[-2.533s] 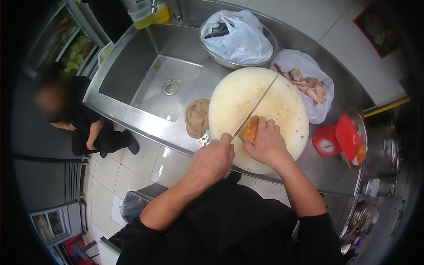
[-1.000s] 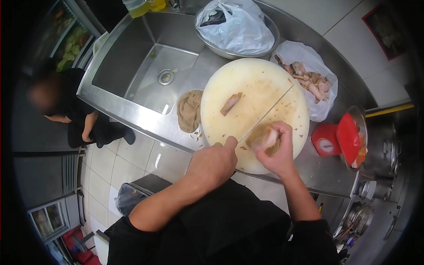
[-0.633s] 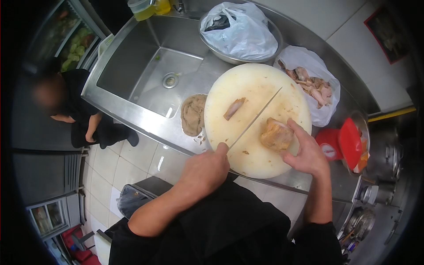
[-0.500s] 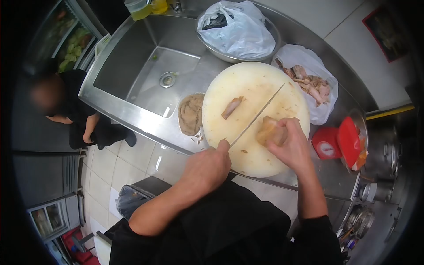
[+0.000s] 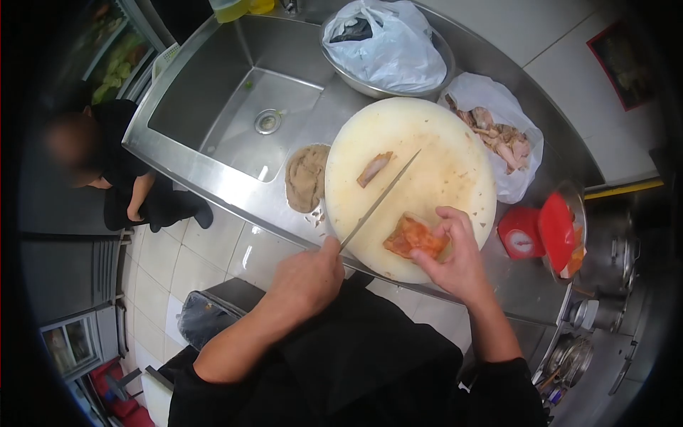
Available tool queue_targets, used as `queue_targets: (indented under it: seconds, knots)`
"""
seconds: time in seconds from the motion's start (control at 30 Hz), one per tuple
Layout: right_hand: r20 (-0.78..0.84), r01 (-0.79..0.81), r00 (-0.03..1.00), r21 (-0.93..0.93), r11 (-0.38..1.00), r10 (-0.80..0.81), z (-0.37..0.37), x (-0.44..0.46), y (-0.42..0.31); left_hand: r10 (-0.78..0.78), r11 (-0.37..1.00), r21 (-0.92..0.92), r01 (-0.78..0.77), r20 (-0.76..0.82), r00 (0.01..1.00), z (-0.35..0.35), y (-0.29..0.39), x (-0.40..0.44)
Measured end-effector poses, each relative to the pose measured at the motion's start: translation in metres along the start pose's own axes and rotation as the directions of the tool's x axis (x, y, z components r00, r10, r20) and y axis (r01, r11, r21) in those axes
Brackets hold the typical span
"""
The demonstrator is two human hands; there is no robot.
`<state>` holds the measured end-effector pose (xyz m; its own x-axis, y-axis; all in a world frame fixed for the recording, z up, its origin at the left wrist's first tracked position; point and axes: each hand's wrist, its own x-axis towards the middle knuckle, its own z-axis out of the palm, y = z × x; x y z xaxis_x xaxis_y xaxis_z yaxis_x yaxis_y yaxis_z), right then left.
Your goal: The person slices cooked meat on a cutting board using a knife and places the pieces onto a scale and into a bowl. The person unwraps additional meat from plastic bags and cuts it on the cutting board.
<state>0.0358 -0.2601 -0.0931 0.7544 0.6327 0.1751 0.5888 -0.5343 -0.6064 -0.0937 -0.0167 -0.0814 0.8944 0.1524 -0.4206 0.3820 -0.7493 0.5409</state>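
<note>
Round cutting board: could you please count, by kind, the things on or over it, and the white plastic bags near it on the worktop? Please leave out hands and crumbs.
Knife: 1, in the left hand
Meat pieces: 2, a larger piece in the right hand, a smaller piece lying loose
White bags: 2, here and here
Total: 5

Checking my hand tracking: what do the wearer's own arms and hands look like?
The left hand and right hand are ungloved, with no watch or bracelet visible. Black sleeves end near the elbows, leaving the forearms bare.
</note>
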Motion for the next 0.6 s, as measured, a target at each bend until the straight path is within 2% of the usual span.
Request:
queue_targets:
  seconds: [0.03, 0.13, 0.23, 0.33, 0.43, 0.53, 0.6]
  knots:
    - [0.101, -0.171, 0.982, 0.090, 0.981, 0.162, -0.002, 0.002, -0.011, 0.013, 1.000, 0.000, -0.013, -0.011, 1.000, 0.001, -0.001, -0.002]
    - [0.105, -0.153, 0.982, -0.069, 0.986, 0.159, 0.003, 0.010, -0.004, 0.001, 1.000, 0.008, -0.001, -0.009, 1.000, 0.000, 0.001, -0.003]
    - [0.190, -0.156, 0.964, -0.170, 0.973, 0.188, 0.002, 0.015, -0.011, 0.024, 1.000, 0.019, -0.023, -0.042, 0.999, 0.005, 0.000, -0.003]
    - [0.166, -0.137, 0.968, -0.281, 0.950, 0.188, 0.001, 0.018, -0.025, 0.045, 0.999, 0.007, -0.044, -0.058, 0.997, 0.006, 0.010, -0.006]
    - [0.061, -0.040, 0.997, -0.144, 0.989, 0.049, 0.012, 0.022, -0.018, 0.100, 0.995, -0.012, -0.101, -0.066, 0.993, 0.002, 0.024, -0.009]
    - [0.024, 0.040, 0.999, -0.224, 0.974, -0.035, 0.024, 0.022, -0.011, 0.159, 0.987, -0.003, -0.160, -0.088, 0.983, 0.006, 0.029, -0.007]
    - [0.000, 0.065, 0.998, -0.235, 0.970, -0.067, 0.026, 0.022, -0.011, 0.125, 0.991, 0.043, -0.123, -0.048, 0.991, 0.006, 0.033, -0.004]
